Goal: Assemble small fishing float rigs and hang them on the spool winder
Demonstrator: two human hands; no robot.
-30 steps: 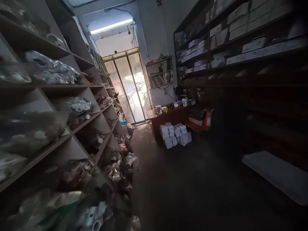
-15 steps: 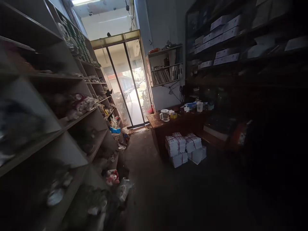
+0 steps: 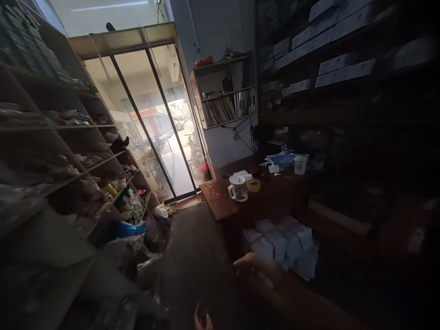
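Note:
My right hand reaches in from the lower right, dim and a little blurred. Its fingers are loosely bent and apart, with nothing visible in them. Behind it, stacks of white paper bundles tied with red bands sit low in front of the wooden desk; the hand overlaps them in view, and I cannot tell that it touches them. At the bottom edge only the fingertips of my left hand show, parted and holding nothing that I can see, over the dark floor.
A lidded glass jug and a roll of yellow tape stand on the desk. Cluttered shelves line the left side, with plastic bags spilling low. The floor runs to a glass door.
The desk, paper bundles and door appear nearer and larger as my view moves forward. Both hands have come into view from below.

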